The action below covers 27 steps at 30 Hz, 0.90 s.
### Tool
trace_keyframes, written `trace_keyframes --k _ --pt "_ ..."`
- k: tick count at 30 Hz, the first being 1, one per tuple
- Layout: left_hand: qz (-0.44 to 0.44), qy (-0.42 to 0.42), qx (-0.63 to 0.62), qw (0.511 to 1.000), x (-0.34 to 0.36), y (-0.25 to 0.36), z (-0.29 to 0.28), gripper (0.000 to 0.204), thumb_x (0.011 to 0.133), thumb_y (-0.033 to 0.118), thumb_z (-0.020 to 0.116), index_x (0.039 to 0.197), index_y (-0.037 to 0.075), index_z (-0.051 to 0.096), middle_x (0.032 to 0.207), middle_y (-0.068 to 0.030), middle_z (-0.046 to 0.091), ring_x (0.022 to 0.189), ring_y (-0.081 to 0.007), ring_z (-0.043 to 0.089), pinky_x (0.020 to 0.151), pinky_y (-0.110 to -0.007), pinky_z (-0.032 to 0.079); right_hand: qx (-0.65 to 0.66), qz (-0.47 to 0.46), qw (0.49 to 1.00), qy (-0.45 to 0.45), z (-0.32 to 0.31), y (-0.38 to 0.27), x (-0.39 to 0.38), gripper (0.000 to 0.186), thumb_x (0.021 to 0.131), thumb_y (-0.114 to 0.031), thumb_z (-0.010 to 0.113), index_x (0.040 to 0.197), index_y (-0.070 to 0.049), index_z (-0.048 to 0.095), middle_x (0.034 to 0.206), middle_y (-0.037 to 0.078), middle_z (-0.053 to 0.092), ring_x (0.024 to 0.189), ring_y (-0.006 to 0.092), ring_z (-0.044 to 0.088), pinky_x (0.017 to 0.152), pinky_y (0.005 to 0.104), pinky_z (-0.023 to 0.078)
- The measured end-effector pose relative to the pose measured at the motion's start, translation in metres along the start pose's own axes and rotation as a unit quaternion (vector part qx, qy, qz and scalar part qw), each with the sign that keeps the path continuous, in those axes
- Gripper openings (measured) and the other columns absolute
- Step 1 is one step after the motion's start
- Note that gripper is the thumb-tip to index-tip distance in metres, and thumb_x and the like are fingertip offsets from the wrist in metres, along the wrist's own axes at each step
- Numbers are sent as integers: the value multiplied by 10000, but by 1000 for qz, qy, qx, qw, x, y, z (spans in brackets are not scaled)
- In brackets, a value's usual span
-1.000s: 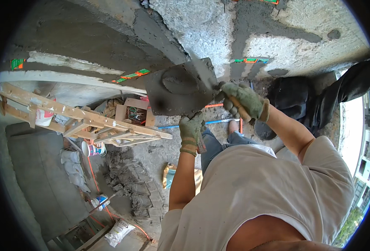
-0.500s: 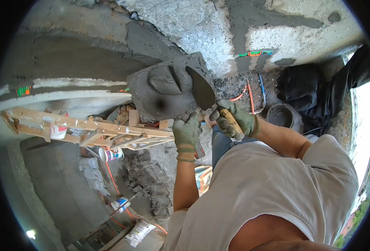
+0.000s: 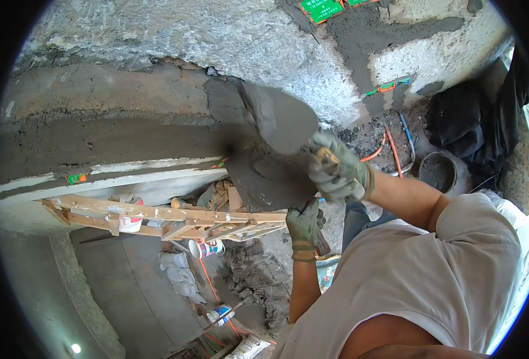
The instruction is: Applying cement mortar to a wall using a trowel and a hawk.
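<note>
My right hand (image 3: 339,170), in a grey-green glove, is closed round the handle of a trowel (image 3: 289,122). The rounded blade is raised beside the wall, and a blurred grey lump of wet mortar (image 3: 251,103) shows at its far left edge. Below it, my gloved left hand (image 3: 304,226) grips a mortar board (image 3: 276,190) from its near side. Wet mortar smears the board's top, partly hidden under the trowel. A band of fresh grey mortar (image 3: 115,146) runs along the wall to the left.
A wooden ladder (image 3: 156,213) lies left of the board, with buckets (image 3: 206,248) beyond it. Orange pipe (image 3: 394,152) and blue pipe (image 3: 406,136) rise near the wall at right. A round mortar bucket (image 3: 438,172) stands beside black sheeting (image 3: 465,113).
My right hand has lifted the trowel off the board toward the wall, with mortar on its blade. The board has tilted and darkened in view. The whole view has shifted, moving the scene right and down.
</note>
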<state>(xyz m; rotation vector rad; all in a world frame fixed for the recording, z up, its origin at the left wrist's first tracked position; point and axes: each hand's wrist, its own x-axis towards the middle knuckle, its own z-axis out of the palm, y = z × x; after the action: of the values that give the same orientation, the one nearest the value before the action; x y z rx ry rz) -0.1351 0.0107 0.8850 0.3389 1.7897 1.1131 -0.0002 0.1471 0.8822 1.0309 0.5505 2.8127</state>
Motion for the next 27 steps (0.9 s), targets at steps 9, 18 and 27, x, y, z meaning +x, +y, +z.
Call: trace_keyframes --k 9,18,27 --pt "-13 58 -20 998 -11 -16 -43 162 848 82 672 989 61 595 652 -41 535 483 -138 496 431 -272 417 -736 -253 564 277 7 -114 102 394 953 -434 541 925 -49 620 593 71 591 425 129 517 381 249 423" --pt "-22 75 -76 994 -3 -19 -58 164 846 32 649 989 58 574 641 -23 512 472 -128 471 415 -273 396 -700 -151 583 385 37 -66 151 490 978 -413 469 866 46 600 680 133 627 453 197 562 430 332 492" --pt "-21 26 -39 999 13 -4 -29 138 849 57 664 966 44 592 638 -41 524 462 -144 486 413 -275 395 -628 -76 689 355 2 -53 109 226 945 -277 549 789 -115 534 599 87 559 470 225 600 367 305 469"
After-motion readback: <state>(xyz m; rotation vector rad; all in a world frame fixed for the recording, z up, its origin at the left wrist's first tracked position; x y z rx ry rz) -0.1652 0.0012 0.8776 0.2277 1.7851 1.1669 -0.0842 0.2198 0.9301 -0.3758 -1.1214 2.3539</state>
